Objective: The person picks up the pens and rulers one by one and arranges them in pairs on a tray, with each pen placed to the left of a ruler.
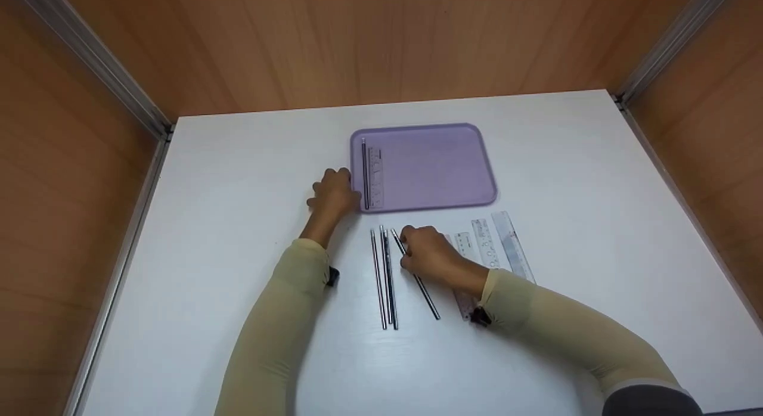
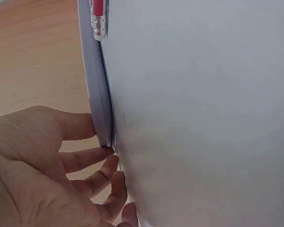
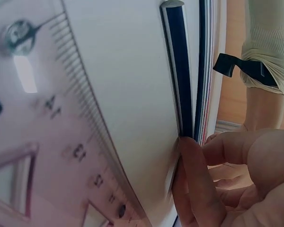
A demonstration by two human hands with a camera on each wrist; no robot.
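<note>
White tabletop [image 1: 238,165], walled on three sides by wood-grain panels [image 1: 369,40] with aluminium corner rails. Right hand [image 1: 432,255] pinches the upper end of a dark pencil [image 1: 424,289] lying slanted on the table, just right of three parallel pencils [image 1: 384,279]. Clear rulers [image 1: 498,243] lie beyond the wrist. Left hand [image 1: 332,194], fingers relaxed, touches the lilac tray's [image 1: 441,165] left rim; one pencil and one ruler lie inside.

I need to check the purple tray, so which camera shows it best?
The head view: the whole purple tray shows, with a pencil and ruler along its left side. The left wrist view shows only its edge by the left hand. The right wrist view misses it.
</note>
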